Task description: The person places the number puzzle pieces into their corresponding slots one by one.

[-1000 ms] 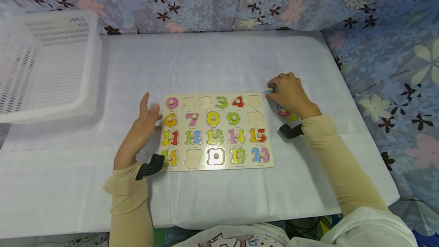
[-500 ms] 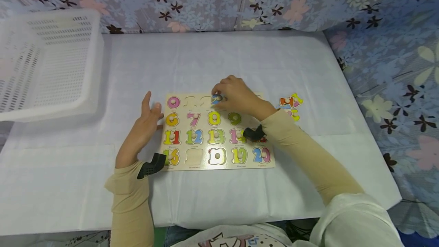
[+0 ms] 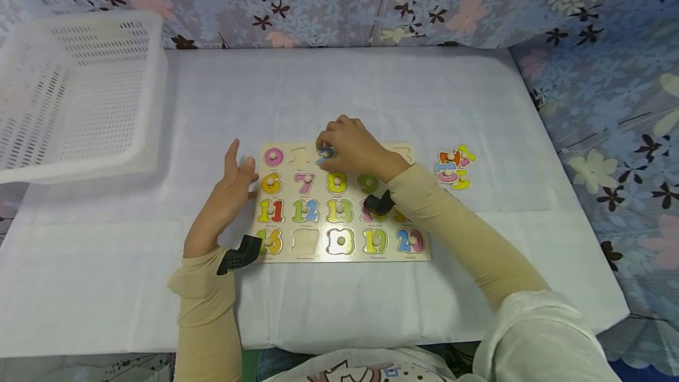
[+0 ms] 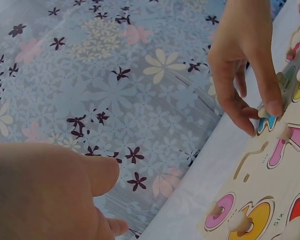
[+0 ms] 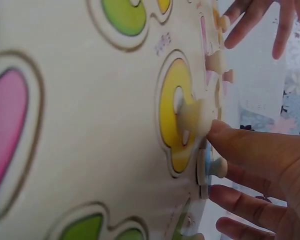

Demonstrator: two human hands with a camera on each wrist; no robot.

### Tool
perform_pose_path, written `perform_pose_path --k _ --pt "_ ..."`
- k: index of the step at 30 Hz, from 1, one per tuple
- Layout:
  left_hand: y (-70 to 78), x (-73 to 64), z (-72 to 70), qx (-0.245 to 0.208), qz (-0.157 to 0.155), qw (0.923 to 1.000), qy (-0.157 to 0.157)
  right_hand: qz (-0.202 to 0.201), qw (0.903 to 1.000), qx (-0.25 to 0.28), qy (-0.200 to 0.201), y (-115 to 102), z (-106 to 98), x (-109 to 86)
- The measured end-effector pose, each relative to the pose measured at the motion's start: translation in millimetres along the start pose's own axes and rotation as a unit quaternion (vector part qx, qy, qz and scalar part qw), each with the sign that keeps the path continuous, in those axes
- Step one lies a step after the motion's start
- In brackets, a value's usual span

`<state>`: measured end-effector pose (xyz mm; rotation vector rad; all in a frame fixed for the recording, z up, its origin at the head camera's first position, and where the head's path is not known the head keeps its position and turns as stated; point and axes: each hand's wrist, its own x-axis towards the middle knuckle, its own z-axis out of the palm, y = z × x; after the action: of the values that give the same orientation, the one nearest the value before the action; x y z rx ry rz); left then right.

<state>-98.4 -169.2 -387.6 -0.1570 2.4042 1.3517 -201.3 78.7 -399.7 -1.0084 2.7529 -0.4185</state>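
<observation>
A wooden number puzzle board [image 3: 283, 257] lies on the table, with knobbed number pieces in most of its recesses. Over the top row, my right hand [image 3: 351, 147] pinches a blue number 2 piece [image 3: 325, 155] between thumb and fingers, at the recess right of the bare one-shaped outline [image 3: 298, 155]. In the left wrist view the blue piece [image 4: 266, 124] is low against the board; whether it is seated cannot be told. My left hand [image 3: 225, 196] rests beside the board's left edge, fingers extended, holding nothing. The right forearm hides part of the board.
Several loose number pieces [image 3: 448, 165] lie in a small cluster right of the board. A white plastic basket [image 3: 154, 99] stands at the table's left back. Flowered cloth [image 3: 339, 2] hangs behind and to the right.
My right hand has carried the blue number 2 piece leftward from the loose pieces to the board's top row, shifting slightly further left in the last half second. The left hand stays in place.
</observation>
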Motion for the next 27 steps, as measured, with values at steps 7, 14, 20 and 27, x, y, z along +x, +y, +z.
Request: perform_pose_path --k 7,14,20,27 --pt "2.7 -0.2 -0.1 0.004 0.001 1.0 -0.004 0.015 0.9986 0.033 0.039 6 -5 -12.0" --pt "2.0 -1.3 -1.7 0.0 0.0 1.0 -0.004 -0.012 0.9989 0.034 0.03 5 -3 -20.0" --pt "0.1 -2.5 -0.5 -0.001 -0.001 1.0 -0.004 0.026 0.9952 0.057 0.075 25 -17 -56.5" --pt "1.1 -2.2 1.5 -0.004 0.001 1.0 -0.003 0.149 0.9722 0.11 0.142 92 -33 -141.1"
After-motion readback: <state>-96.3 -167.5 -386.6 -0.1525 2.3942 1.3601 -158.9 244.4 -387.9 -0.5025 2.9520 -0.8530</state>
